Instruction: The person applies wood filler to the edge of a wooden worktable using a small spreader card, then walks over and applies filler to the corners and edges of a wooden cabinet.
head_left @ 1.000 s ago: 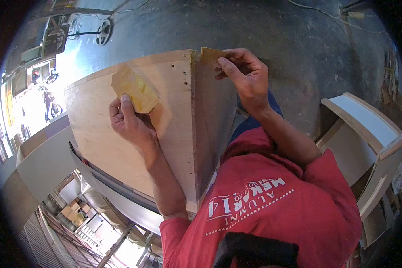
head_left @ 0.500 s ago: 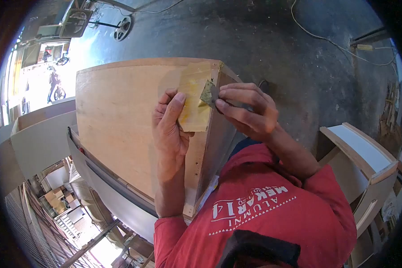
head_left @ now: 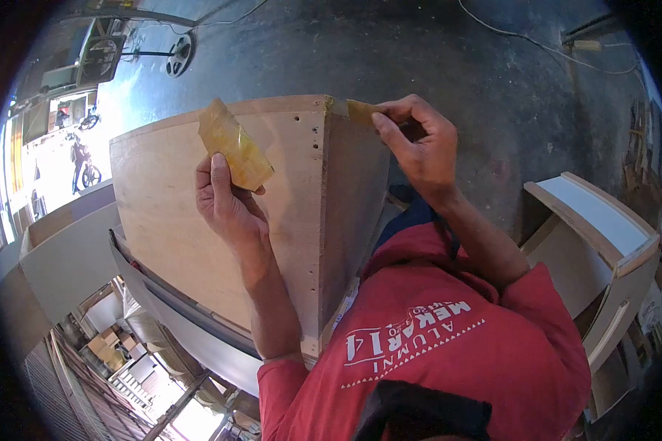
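Observation:
In my left hand (head_left: 232,209) is a flat piece of board (head_left: 235,151) smeared with glossy yellow putty, gripped at its lower edge between thumb and fingers. My right hand (head_left: 423,151) pinches a small thin putty spreader (head_left: 362,112) at the far top corner of a large plywood box (head_left: 176,176). Whether the spreader touches the wood I cannot tell. Yellowish putty marks the box's corner edge (head_left: 328,110). Several dark screw holes (head_left: 315,131) run along the panel beside that edge.
A wooden frame with a white panel (head_left: 592,213) stands at the right. Grey curved panels (head_left: 66,250) lie left of the box. A cable (head_left: 522,50) crosses the concrete floor (head_left: 287,55), and a wheel-like metal base (head_left: 180,55) stands at the far left.
My left hand has drawn the putty board left, away from the corner. My right hand has lifted the spreader off the board and moved it to the box's far top corner.

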Available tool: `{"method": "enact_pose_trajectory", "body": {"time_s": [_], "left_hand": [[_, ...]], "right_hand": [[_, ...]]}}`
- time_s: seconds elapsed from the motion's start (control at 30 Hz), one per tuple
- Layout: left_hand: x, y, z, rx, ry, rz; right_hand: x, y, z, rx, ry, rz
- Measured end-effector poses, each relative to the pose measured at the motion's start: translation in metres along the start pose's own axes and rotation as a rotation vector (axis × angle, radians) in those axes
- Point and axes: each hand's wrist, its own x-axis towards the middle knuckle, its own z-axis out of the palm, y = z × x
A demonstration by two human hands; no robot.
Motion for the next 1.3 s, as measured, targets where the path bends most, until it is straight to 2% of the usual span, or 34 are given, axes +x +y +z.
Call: {"method": "enact_pose_trajectory", "body": {"time_s": [0.03, 0.27, 0.33, 0.47, 0.53, 0.87, 1.07, 1.3], "left_hand": [[0.001, -0.004, 0.0, 0.015, 0.014, 0.002], [0.005, -0.012, -0.003, 0.026, -0.01, 0.047], [0.004, -0.012, -0.001, 0.01, -0.003, 0.053], [0.005, -0.015, -0.001, -0.031, 0.018, 0.066], [0.005, -0.014, -0.004, -0.02, -0.008, 0.056], [0.003, -0.012, 0.001, 0.003, -0.013, 0.067], [0.003, -0.011, 0.001, 0.015, 0.002, 0.063], [0.004, -0.014, -0.003, -0.001, -0.042, 0.061]], "right_hand": [[0.002, 0.001, 0.001, -0.038, -0.015, -0.049], [0.008, 0.008, 0.015, 0.03, 0.0, -0.01], [0.01, 0.011, 0.017, -0.041, 0.012, -0.118], [0.009, 0.01, 0.017, -0.018, 0.012, -0.099], [0.007, 0.01, 0.017, 0.067, 0.021, -0.001], [0.009, 0.014, 0.021, 0.013, 0.04, -0.044], [0.012, 0.013, 0.022, 0.066, 0.057, 0.016], [0.012, 0.012, 0.024, 0.015, 0.064, -0.05]]}}
